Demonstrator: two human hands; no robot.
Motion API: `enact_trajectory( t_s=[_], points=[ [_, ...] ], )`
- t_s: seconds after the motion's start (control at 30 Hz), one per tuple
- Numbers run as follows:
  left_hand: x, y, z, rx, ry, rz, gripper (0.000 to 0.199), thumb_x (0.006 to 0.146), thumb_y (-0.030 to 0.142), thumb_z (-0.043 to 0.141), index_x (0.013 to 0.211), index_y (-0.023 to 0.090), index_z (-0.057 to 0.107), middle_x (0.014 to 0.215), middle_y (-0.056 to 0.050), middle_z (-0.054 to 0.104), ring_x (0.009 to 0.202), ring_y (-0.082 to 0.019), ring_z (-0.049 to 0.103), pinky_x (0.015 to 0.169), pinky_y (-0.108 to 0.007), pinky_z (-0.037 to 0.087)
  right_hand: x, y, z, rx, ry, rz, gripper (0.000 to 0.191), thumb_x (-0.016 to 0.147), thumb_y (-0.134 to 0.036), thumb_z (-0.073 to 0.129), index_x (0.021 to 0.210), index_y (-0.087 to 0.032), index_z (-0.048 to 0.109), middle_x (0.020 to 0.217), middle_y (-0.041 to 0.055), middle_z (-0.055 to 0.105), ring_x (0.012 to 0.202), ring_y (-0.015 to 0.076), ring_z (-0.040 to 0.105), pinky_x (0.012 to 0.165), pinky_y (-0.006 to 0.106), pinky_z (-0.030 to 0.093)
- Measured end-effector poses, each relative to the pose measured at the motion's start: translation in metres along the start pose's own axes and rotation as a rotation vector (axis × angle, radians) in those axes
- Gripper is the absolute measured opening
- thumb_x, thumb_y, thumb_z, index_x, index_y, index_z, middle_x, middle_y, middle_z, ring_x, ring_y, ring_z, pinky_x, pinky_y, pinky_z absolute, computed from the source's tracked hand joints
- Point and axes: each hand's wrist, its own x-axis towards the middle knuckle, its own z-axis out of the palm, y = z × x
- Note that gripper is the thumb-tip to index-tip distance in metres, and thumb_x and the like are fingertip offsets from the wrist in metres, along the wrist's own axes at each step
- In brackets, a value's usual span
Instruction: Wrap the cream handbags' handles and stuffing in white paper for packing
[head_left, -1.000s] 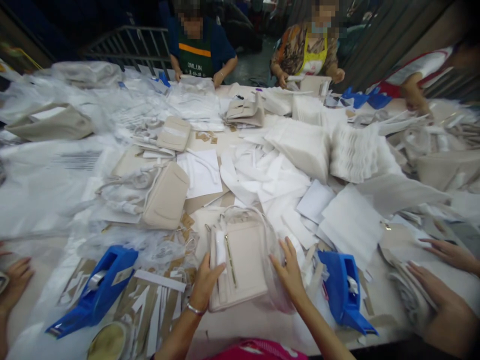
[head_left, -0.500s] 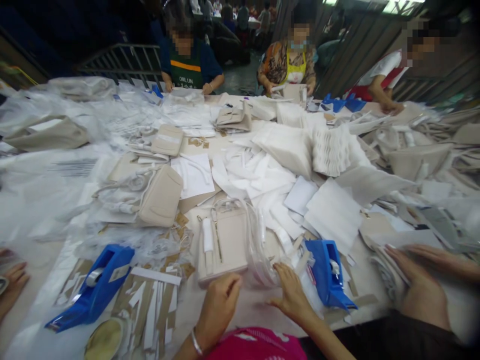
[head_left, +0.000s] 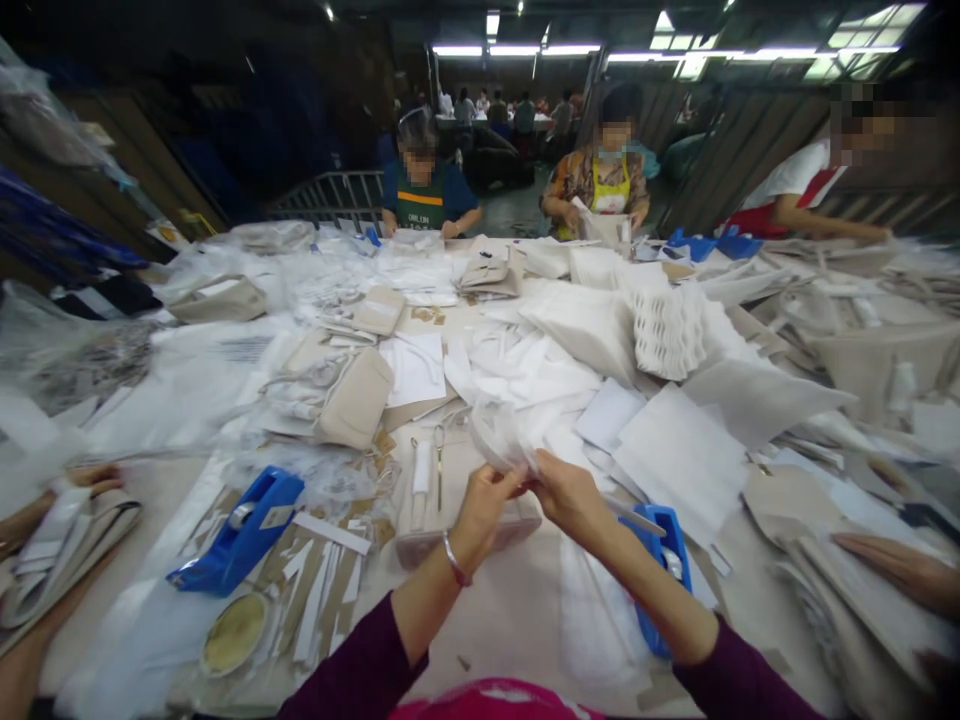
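Both my hands meet over a beige handbag (head_left: 406, 512) lying flat in front of me. My left hand (head_left: 486, 508) and my right hand (head_left: 568, 492) pinch the clear-plastic-wrapped strap (head_left: 491, 432), which loops up beyond the fingertips. Their fingertips are almost touching, and they hide part of the bag. On the bag's left side are a white-wrapped piece (head_left: 422, 470) and a metal zipper (head_left: 439, 468). Behind my right forearm stands a blue tape dispenser (head_left: 660, 600), partly covered.
Another blue tape dispenser (head_left: 247, 530), cut paper strips (head_left: 319, 590) and a tape roll (head_left: 235, 633) lie at left. White foam sheets (head_left: 679, 455) and more beige bags (head_left: 356, 398) cover the table beyond. Co-workers' hands (head_left: 904, 570) (head_left: 94, 480) are at both sides.
My hands, formerly apart near the bag's front edge, have come together on the strap. My right hand's spread fingers have closed. The view has tilted upward.
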Motion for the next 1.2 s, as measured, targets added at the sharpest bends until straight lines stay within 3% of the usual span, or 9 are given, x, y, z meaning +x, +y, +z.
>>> enact_trajectory(
  t_s=[0.13,0.27,0.43,0.63,0.73,0.87,1.0,1.1,1.2],
  points=[
    [0.028,0.053,-0.016,-0.057,0.013,0.023,0.035,0.072,0.039,0.067,0.096,0.013,0.067,0.095,-0.011,0.069,0.084,-0.021,0.063,0.072,-0.032,0.051,0.054,-0.017,-0.032,0.560,-0.197,0.074,0.032,0.074,-0.040,0.062,0.091,-0.014,0.064,0.082,0.0030,0.065,0.074,0.0170,0.057,0.066,0.026,0.042],
    [0.050,0.093,-0.052,-0.082,-0.012,-0.007,0.027,0.077,0.032,0.061,0.087,0.008,0.067,0.084,-0.013,0.069,0.076,-0.020,0.065,0.069,-0.032,0.053,0.089,-0.010,-0.037,1.042,-0.272,0.234,0.037,0.069,-0.045,0.066,0.081,-0.011,0.062,0.075,0.0051,0.065,0.063,0.0134,0.058,0.058,0.025,0.045],
    [0.076,0.143,-0.109,-0.181,0.137,-0.030,0.024,0.084,0.018,0.046,0.079,0.004,0.064,0.060,-0.007,0.060,0.047,-0.008,0.053,0.043,-0.016,0.043,0.117,0.020,-0.055,1.039,-0.158,0.346,0.032,0.067,-0.041,0.069,0.069,-0.013,0.052,0.054,-0.0008,0.056,0.038,0.0049,0.042,0.037,0.018,0.032],
    [0.102,0.174,-0.164,-0.257,0.131,-0.130,0.027,0.087,0.016,0.037,0.084,0.003,0.061,0.059,-0.005,0.052,0.041,-0.005,0.040,0.031,-0.013,0.033,0.131,0.025,-0.094,0.987,-0.180,0.348,0.030,0.075,-0.041,0.063,0.079,-0.016,0.047,0.063,-0.0014,0.057,0.034,0.0016,0.034,0.033,0.018,0.022],
    [0.098,0.185,-0.152,-0.358,0.026,-0.151,0.028,0.088,0.014,0.036,0.091,0.001,0.060,0.065,-0.006,0.053,0.044,-0.004,0.040,0.030,-0.009,0.028,0.129,-0.009,-0.088,0.987,-0.261,0.307,0.032,0.081,-0.044,0.056,0.096,-0.018,0.046,0.074,-0.0001,0.059,0.036,0.0024,0.035,0.034,0.018,0.023],
    [0.077,0.189,-0.096,-0.321,-0.037,-0.121,0.027,0.088,0.020,0.041,0.100,0.005,0.059,0.077,-0.009,0.057,0.056,-0.007,0.048,0.035,-0.010,0.035,0.128,-0.061,-0.040,0.930,-0.395,0.215,0.045,0.085,-0.057,0.041,0.107,-0.018,0.047,0.075,-0.0005,0.056,0.042,0.0043,0.036,0.037,0.018,0.026],
    [0.054,0.172,-0.057,0.326,0.118,0.174,0.028,0.088,0.033,0.043,0.098,0.015,0.061,0.092,-0.007,0.060,0.084,-0.017,0.055,0.076,-0.029,0.050,0.119,-0.088,0.006,1.147,-0.691,0.087,0.068,0.083,-0.069,0.023,0.097,-0.012,0.057,0.059,-0.0006,0.049,0.047,0.0078,0.037,0.042,0.021,0.027],
    [0.037,0.153,-0.062,0.973,0.091,0.422,0.028,0.089,0.036,0.039,0.088,0.019,0.062,0.097,-0.005,0.060,0.104,-0.022,0.048,0.100,-0.043,0.032,0.100,-0.094,0.017,1.436,-0.711,0.089,0.078,0.079,-0.075,0.020,0.096,-0.010,0.061,0.061,0.0035,0.055,0.051,0.0104,0.042,0.045,0.023,0.028],
    [0.023,0.134,-0.081,1.201,-0.031,0.500,0.035,0.092,0.033,0.030,0.073,0.020,0.057,0.080,-0.003,0.059,0.095,-0.020,0.050,0.102,-0.044,0.027,0.083,-0.096,0.016,1.488,-0.651,0.111,0.067,0.075,-0.070,0.046,0.096,-0.009,0.064,0.063,0.0037,0.058,0.053,0.0094,0.041,0.048,0.022,0.031]
  ],
)
